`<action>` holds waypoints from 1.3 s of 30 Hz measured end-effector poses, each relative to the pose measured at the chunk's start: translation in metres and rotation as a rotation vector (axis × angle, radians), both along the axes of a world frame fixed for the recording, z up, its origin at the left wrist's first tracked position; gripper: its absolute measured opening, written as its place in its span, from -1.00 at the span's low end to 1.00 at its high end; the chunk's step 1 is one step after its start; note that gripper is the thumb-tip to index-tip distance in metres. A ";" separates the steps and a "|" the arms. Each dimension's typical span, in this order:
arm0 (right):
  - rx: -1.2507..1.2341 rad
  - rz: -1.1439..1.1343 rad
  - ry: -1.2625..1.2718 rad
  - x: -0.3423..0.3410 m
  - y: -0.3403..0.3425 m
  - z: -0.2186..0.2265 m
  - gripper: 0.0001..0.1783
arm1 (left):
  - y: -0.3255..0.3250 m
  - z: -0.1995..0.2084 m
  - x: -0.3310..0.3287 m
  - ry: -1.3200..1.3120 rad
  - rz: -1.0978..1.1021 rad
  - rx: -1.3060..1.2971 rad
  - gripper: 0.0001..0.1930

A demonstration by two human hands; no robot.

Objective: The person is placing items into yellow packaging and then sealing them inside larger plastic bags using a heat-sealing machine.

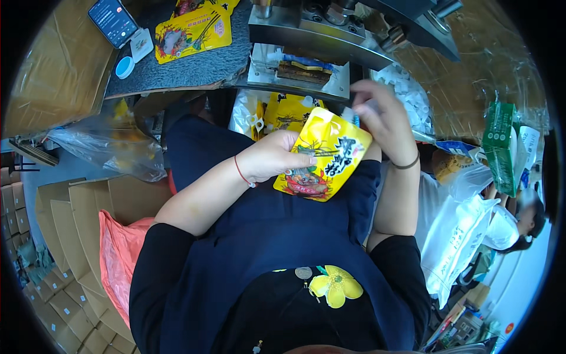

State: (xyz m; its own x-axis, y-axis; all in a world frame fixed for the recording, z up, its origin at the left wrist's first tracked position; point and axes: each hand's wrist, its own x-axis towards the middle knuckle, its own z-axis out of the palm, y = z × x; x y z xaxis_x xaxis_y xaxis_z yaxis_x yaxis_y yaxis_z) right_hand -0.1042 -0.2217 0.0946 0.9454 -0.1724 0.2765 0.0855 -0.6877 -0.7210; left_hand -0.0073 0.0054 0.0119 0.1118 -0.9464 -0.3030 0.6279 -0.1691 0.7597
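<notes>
We see stacks of flat cardboard boxes (65, 248) filling the lower left of the frame, the largest mass in view, with an orange plastic bag (121, 253) lying against them. Across the top center sits a metal sealing machine (330, 26), its grey housing running toward the upper right. Left of it, a dark grey mat (194, 62) carries more yellow printed pouches (191, 32), a smartphone (112, 20) and a small round blue-rimmed cap (124, 67). At the right edge we see a green carton (500, 147) and, below it, a white plastic bag (460, 236).

In the center of the frame, over the lap, the left hand (271, 158) grasps a yellow spouted pouch (324, 159) by its left edge, thumb on the printed face, fingers curled behind. The pouch is tilted, its top corner pointing to the upper right. The right hand (383, 118) is just above and right of it, fingers pinched together at the pouch's upper corner; we cannot tell what small thing, if any, they hold there. A pile of small white caps (407, 88) lies just behind that hand.
</notes>
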 end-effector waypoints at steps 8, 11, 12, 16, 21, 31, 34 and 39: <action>-0.131 -0.116 -0.049 -0.020 -0.021 -0.033 -0.67 | -0.021 0.001 0.063 0.100 0.247 -0.018 -0.69; -0.021 -0.102 -0.006 -0.019 -0.008 -0.042 -0.64 | -0.024 -0.003 0.069 0.081 0.256 -0.017 -0.64; 0.038 -0.128 0.024 -0.020 -0.004 -0.042 -0.63 | -0.023 -0.003 0.066 -0.001 0.341 -0.088 -0.68; 0.060 -0.180 0.157 -0.026 0.001 -0.037 -0.67 | 0.002 -0.008 0.156 -1.518 1.106 0.160 -0.52; 0.132 -0.246 -0.056 -0.024 0.010 -0.038 -0.77 | 0.058 -0.034 0.199 -2.305 0.395 0.575 -0.31; -0.136 0.131 -0.090 0.008 0.038 -0.031 -0.85 | 0.073 -0.006 0.080 -1.151 0.590 0.184 -0.83; 0.101 -0.053 -0.192 0.020 0.042 -0.014 -0.86 | 0.047 0.000 0.056 -1.110 0.420 0.105 -0.82; -0.066 0.051 -0.151 0.031 0.035 -0.002 -0.84 | 0.021 -0.001 0.023 -0.465 0.254 0.007 -0.72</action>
